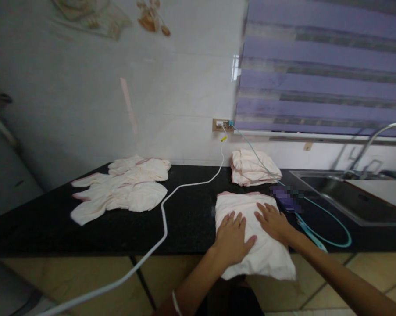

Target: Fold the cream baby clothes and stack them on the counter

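A white cloth (250, 210) with a pinkish edge lies spread on the black countertop, its near end hanging over the front edge. My left hand (233, 239) rests flat on its left half with the fingers apart. On the right half lies my right hand (272, 221), also flat, fingers spread. Behind the cloth sits a folded stack of similar white cloths (253, 169). More white cloths (125, 188) lie loosely heaped at the left of the counter.
A white cable (165, 215) runs across the counter from the wall socket (222, 125). Right of the cloth are a blurred purple phone-like object (285, 198) and a teal cord (336, 243). A steel sink (339, 210) with a faucet (365, 145) is farther right.
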`<state>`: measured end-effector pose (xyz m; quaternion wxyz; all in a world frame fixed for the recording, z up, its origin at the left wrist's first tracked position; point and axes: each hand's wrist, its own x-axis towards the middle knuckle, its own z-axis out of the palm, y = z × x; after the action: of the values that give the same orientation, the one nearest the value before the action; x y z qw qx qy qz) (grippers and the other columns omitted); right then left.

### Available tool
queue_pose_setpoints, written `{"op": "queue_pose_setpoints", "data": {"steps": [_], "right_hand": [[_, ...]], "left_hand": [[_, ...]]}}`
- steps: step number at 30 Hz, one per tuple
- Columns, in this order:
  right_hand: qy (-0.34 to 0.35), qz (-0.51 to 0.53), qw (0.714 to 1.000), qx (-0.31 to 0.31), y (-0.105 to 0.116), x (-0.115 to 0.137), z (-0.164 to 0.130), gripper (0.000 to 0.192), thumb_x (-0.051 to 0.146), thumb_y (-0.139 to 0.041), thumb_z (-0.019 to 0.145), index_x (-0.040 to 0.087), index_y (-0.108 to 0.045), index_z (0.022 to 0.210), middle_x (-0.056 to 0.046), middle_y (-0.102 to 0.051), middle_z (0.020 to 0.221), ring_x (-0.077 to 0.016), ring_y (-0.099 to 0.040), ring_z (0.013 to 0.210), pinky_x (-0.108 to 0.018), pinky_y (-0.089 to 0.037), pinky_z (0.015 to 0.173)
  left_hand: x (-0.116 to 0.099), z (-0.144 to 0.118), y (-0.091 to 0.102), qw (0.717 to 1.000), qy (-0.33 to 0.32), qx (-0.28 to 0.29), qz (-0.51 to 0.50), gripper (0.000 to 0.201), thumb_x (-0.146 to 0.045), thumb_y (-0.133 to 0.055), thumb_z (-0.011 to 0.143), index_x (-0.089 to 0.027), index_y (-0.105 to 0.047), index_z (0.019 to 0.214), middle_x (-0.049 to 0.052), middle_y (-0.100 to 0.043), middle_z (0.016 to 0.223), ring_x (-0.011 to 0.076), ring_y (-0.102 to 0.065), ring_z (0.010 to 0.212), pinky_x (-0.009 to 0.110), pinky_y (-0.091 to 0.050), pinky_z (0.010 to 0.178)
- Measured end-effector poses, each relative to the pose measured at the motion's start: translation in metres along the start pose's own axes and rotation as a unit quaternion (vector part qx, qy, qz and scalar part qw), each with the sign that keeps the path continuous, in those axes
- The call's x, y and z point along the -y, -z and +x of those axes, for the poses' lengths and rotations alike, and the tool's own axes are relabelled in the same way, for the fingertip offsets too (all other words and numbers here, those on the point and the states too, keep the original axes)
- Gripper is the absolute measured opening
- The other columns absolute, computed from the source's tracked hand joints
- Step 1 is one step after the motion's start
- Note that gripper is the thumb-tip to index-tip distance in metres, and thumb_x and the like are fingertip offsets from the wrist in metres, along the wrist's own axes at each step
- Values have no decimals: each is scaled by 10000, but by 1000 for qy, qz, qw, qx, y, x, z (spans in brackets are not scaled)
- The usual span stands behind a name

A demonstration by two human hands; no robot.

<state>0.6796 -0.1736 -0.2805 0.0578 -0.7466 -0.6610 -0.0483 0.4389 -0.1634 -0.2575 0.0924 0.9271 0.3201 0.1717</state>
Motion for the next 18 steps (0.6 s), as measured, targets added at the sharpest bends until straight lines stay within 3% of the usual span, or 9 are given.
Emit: {"op": "queue_pose_setpoints", "data": {"steps": [5, 8, 10, 13, 16, 18], "right_hand": [[-43, 16, 999, 26, 10, 11, 1, 623, 506, -240, 1044, 200, -369, 1572, -228, -388, 1596, -398, -325, 1495, -699, -353, 1082], [-38, 12, 999, 26, 11, 12, 1, 629, 518, -246, 1041, 203, -370, 1570, -219, -389, 1597, -393, -331, 1492, -691, -351, 1090], [-35, 8, 999, 22, 9, 11, 1, 625, 519, -251, 1040, 205, -374, 1567, -214, -388, 1599, -391, -332, 1491, -690, -345, 1095], [-33, 9, 999, 14, 7, 10, 1, 619, 522, -257, 1040, 213, -379, 1561, -210, -399, 1593, -387, -354, 1479, -682, -354, 1091], [-38, 6, 999, -13, 13, 11, -1, 602, 514, -276, 1038, 219, -399, 1548, -203, -415, 1585, -391, -379, 1461, -692, -351, 1091], [-35, -8, 997, -67, 22, 18, -7, 598, 482, -315, 1033, 180, -407, 1540, -219, -384, 1601, -410, -330, 1485, -702, -304, 1124]], "left_hand": [[26, 7, 29, 993, -109, 29, -36, 553, -475, -347, 1056, -161, -537, 1470, 121, -486, 1570, 262, -351, 1514, 437, -269, 1256], [51, 16, 40, 992, -124, 25, -18, 512, -436, -395, 1050, -198, -523, 1485, 102, -442, 1602, 289, -272, 1546, 500, -237, 1260], [68, 23, 38, 994, -97, 41, -8, 506, -439, -407, 1047, -227, -517, 1493, 90, -431, 1610, 311, -298, 1534, 524, -258, 1245], [89, 30, 28, 994, -90, 59, -16, 500, -442, -369, 1062, -252, -509, 1502, 59, -440, 1607, 274, -346, 1516, 463, -291, 1239], [100, 30, 17, 994, -105, 33, -24, 494, -445, -336, 1074, -270, -504, 1504, 31, -459, 1596, 225, -356, 1513, 420, -275, 1254], [102, 28, 13, 995, -93, 13, -21, 490, -449, -330, 1076, -280, -510, 1499, 28, -459, 1595, 219, -364, 1509, 426, -276, 1256]]}}
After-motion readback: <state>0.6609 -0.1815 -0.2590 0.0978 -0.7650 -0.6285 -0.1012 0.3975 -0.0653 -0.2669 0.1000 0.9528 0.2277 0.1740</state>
